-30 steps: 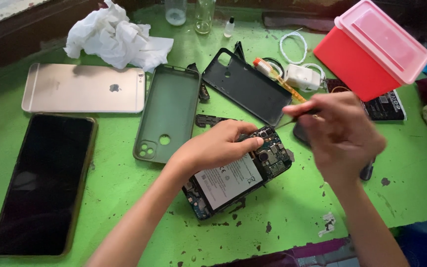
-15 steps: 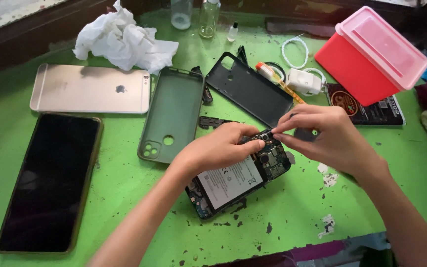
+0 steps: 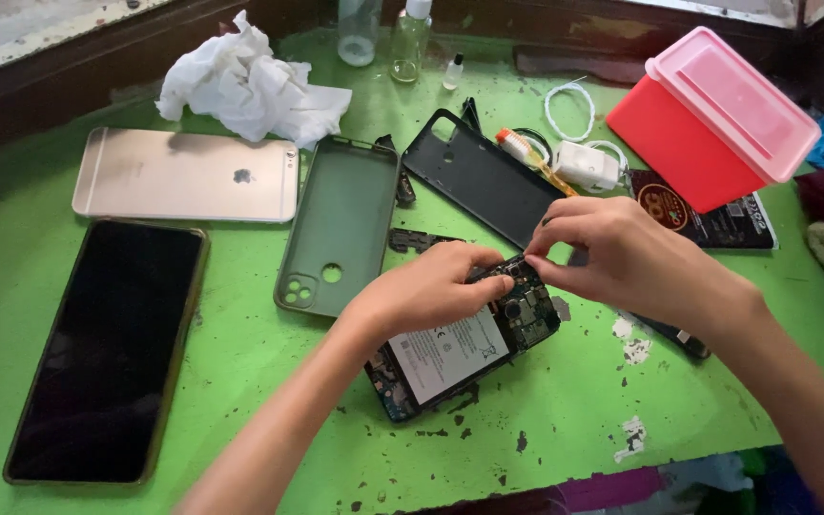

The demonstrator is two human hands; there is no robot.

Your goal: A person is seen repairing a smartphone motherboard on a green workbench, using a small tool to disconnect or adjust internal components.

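Note:
An opened phone (image 3: 460,348) with its back off lies on the green table (image 3: 240,381), its white-labelled battery and circuit board exposed. My left hand (image 3: 431,286) rests on the phone's upper part and holds it down. My right hand (image 3: 622,253) comes in from the right, its fingertips pinched at the phone's top edge on a small part of the board; what they pinch is too small to tell.
A dark green phone case (image 3: 345,224) and a black back cover (image 3: 484,176) lie behind the phone. At left lie a gold phone (image 3: 183,176) face down and a black-screened phone (image 3: 112,348). A red box with pink lid (image 3: 708,119), white charger (image 3: 588,164), crumpled tissue (image 3: 245,86) and small bottles (image 3: 410,38) stand at the back.
My right hand has dropped from above the phone down to its top edge. The screwdriver it held a second ago is no longer in it. My left hand has stayed on the phone.

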